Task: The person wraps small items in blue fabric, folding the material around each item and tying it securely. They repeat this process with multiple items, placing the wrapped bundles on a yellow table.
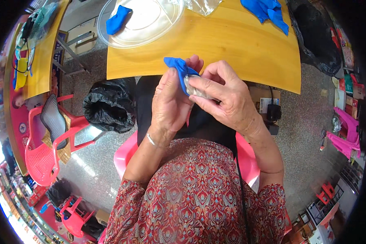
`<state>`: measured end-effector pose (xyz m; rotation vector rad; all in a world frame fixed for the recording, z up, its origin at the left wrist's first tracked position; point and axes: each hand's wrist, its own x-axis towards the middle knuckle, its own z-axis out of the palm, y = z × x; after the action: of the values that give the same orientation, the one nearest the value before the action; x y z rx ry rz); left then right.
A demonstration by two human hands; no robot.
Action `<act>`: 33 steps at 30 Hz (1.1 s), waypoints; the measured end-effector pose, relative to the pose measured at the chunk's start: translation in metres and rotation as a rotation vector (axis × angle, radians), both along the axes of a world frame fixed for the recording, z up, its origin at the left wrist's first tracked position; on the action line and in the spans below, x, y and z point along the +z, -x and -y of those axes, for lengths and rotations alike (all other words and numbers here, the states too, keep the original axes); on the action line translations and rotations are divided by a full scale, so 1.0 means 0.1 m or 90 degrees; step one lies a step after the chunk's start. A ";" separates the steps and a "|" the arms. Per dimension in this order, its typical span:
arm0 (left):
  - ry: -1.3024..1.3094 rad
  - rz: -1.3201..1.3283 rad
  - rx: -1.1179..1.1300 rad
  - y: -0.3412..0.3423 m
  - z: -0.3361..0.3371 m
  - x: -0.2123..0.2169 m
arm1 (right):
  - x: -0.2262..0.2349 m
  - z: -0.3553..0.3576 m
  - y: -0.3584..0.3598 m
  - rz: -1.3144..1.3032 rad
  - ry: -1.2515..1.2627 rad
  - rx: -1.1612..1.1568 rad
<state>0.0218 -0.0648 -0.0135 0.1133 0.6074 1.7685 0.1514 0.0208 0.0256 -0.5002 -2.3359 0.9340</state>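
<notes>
My left hand [173, 101] and my right hand [225, 97] meet just in front of the wooden table's [240, 49] near edge. Together they hold a blue cloth piece [178, 67] wrapped around a small clear plastic packet [195, 90]. The left fingers grip the blue cloth from behind, and the right fingers pinch the packet's end. A silver bangle sits on my left wrist.
On the table lie a clear round plastic tray [150, 28] with a blue folded piece [118, 19] in it, more blue pieces [268, 11] and a crumpled clear bag [203, 5]. A black bag-lined bin [110, 107] stands at my left, red plastic chairs [49, 150] further left, a black bag [317, 36] at right.
</notes>
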 end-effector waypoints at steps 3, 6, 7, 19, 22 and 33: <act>-0.005 0.012 0.028 -0.04 0.00 0.03 | 0.00 0.04 0.00 -0.008 -0.021 -0.004; -0.003 0.034 0.048 -0.06 0.01 0.02 | 0.00 0.03 -0.01 -0.001 -0.060 0.009; -0.006 0.035 0.052 -0.06 0.01 0.02 | 0.00 0.02 -0.01 0.001 -0.070 0.014; -0.012 -0.054 0.034 -0.08 0.02 0.09 | 0.05 0.08 -0.08 0.087 -0.122 -0.028; 0.014 -0.065 -0.013 -0.13 0.01 0.07 | 0.04 0.04 -0.07 0.088 -0.106 -0.048; -0.015 -0.120 -0.047 -0.04 0.01 -0.02 | -0.13 0.05 -0.07 0.052 -0.004 -0.035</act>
<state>0.0261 -0.0662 -0.0155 0.3177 0.7084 1.7047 0.1579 0.0161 0.0131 -0.6084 -2.3850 0.8946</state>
